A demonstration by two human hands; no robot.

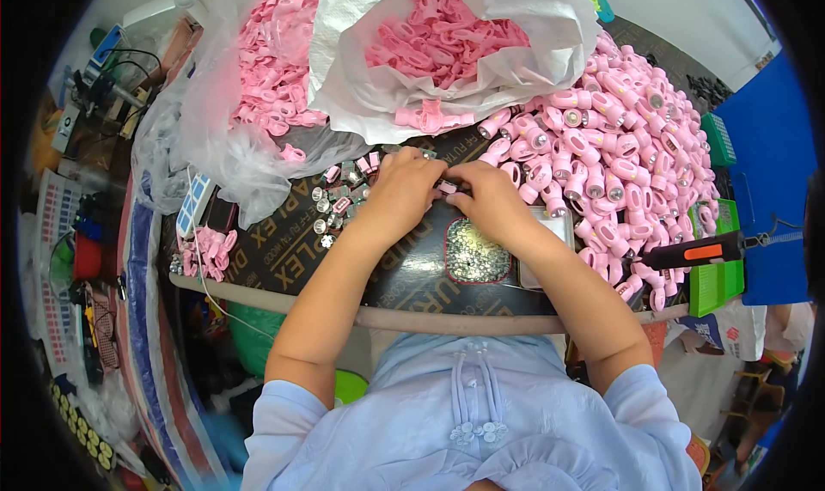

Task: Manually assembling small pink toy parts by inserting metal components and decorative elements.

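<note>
My left hand [406,192] and my right hand [488,201] meet over the dark tabletop. A small pink and dark part [447,187] sits at the fingertips of my right hand, which pinch it. The fingers of my left hand are curled beside it; what they hold, if anything, is hidden. Left of my left hand lie small pink and silver parts [342,206] and several shiny round reflector cups [321,205]. Just below my right hand stands a red-rimmed tray [449,272] full of tiny metal pieces.
Pink handheld flashlights [610,139] form a big heap at the right. A white sack [344,87] of pink shells stands at the back, beside a clear plastic bag [258,177]. An electric screwdriver [696,252] hangs at the right near a green tray [715,289].
</note>
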